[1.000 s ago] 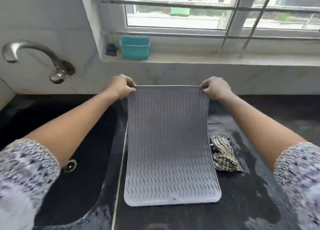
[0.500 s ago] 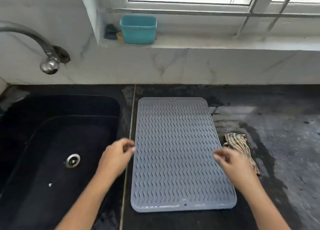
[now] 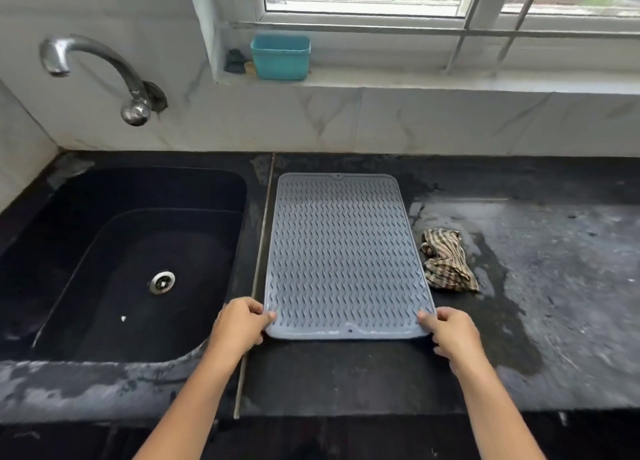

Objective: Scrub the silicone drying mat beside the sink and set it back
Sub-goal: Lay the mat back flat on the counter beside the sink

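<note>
The grey silicone drying mat [image 3: 343,251] with a wavy ribbed surface lies flat on the black counter, just right of the black sink [image 3: 104,251]. My left hand [image 3: 239,324] pinches the mat's near left corner, thumb on top. My right hand [image 3: 450,331] pinches the near right corner the same way. The mat's near edge is very slightly lifted between my hands.
A crumpled striped cloth [image 3: 446,260] lies just right of the mat on the wet counter [image 3: 536,269]. A metal tap [image 3: 104,75] juts from the wall above the sink. On the window sill stand a teal plastic tub [image 3: 280,56] and a dark scrubber [image 3: 235,61].
One second ago I held the mat's far edge up. It now lies flat. My hands have moved down along its sides to the near corners and taken hold of them.
</note>
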Demonstrator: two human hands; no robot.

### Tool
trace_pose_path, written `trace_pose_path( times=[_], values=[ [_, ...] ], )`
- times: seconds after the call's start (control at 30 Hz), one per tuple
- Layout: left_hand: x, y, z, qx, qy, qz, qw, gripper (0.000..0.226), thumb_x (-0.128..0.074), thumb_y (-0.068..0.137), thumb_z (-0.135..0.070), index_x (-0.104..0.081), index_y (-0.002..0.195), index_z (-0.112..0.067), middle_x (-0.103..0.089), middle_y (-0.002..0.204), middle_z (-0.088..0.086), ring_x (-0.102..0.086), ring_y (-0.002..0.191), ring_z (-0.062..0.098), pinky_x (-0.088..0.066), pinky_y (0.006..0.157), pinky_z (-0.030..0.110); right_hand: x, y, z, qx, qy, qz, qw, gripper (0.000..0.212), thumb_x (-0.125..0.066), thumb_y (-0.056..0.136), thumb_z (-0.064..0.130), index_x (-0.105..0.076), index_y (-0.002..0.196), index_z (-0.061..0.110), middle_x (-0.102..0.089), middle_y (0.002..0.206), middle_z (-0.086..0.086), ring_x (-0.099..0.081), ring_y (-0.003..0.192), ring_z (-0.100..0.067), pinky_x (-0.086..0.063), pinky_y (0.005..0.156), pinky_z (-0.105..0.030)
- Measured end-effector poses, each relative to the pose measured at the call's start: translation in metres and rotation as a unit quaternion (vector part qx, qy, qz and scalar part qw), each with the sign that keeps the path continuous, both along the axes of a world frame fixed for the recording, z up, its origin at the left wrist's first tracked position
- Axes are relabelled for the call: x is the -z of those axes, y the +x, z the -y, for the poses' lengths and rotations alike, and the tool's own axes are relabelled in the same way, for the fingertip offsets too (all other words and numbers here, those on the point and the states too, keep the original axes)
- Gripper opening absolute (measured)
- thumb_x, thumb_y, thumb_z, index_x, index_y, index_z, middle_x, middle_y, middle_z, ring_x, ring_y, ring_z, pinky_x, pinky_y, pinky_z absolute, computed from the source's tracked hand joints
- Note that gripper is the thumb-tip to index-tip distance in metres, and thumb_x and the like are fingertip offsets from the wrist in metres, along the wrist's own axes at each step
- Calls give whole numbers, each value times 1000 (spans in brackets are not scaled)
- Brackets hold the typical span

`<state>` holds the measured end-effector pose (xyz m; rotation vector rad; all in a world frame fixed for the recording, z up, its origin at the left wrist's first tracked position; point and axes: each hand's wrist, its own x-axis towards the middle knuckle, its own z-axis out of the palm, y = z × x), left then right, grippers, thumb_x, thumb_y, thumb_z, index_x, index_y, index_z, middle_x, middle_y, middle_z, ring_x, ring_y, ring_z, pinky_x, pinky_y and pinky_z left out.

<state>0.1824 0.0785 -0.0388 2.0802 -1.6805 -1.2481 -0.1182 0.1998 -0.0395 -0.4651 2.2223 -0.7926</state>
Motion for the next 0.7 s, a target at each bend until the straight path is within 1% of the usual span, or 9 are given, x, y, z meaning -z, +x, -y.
trace_pose_path(
  times=[0.07,0.13,0.2,0.27,0.43,0.5,0.63,0.7],
  values=[
    [4,3,-6,-22,6,-32,999,16,-73,82,-26,-67,86,-12,-68,62,4,-58,43,14,-37,41,20,0,1,-4,-14,-8,1,1000,19,-64,86,30,-67,82,12,-61,69,-7,-55,61,-22,-48,57,-35],
    [6,8,-13,-47,9,-80,996,16,-72,84,-22,-68,91,-7,-69,67,5,-55,44,14,-33,38,19,-1,0,-10,-18,-28,15,999,18,-63,87,29,-67,83,12,-61,71,-8,-54,63,-21,-50,59,-36],
    [3,10,-18,-73,4,-127,989,15,-70,85,-16,-68,90,-2,-66,68,5,-47,39,9,-26,33,16,-2,-2,-13,-14,-59,21,998,15,-64,87,26,-66,80,13,-61,72,-7,-55,65,-19,-53,64,-37],
    [-2,10,-27,-89,-6,-153,984,13,-70,85,-13,-68,91,-1,-63,68,6,-42,34,5,-23,32,14,-4,-1,-18,-12,-83,17,996,15,-65,86,25,-66,78,13,-57,66,-6,-52,62,-18,-51,62,-34],
    [-6,20,-55,-112,7,-165,980,7,-69,86,-12,-67,86,-5,-63,67,4,-41,31,2,-22,32,13,1,3,-45,-13,-109,30,994,24,-65,86,21,-61,65,12,-50,56,-3,-43,52,-16,-42,55,-30],
    [-6,23,-67,-112,15,-164,980,8,-69,86,-12,-67,85,-5,-64,69,4,-42,31,2,-22,33,13,5,4,-57,-23,-99,18,995,23,-65,86,23,-63,66,10,-52,55,-2,-46,52,-17,-44,55,-31],
    [0,30,-83,-119,14,-154,981,9,-70,85,-13,-67,81,-7,-66,68,4,-43,31,2,-23,32,14,13,7,-74,-54,-87,-23,995,25,-65,85,27,-63,65,13,-57,55,-1,-51,54,-19,-47,61,-38],
    [2,31,-89,-119,10,-156,980,9,-70,86,-14,-67,81,-6,-66,68,4,-44,31,3,-24,32,13,14,10,-82,-71,-75,-45,994,24,-64,85,28,-63,65,15,-61,57,-2,-55,58,-21,-50,64,-41]
  ],
)
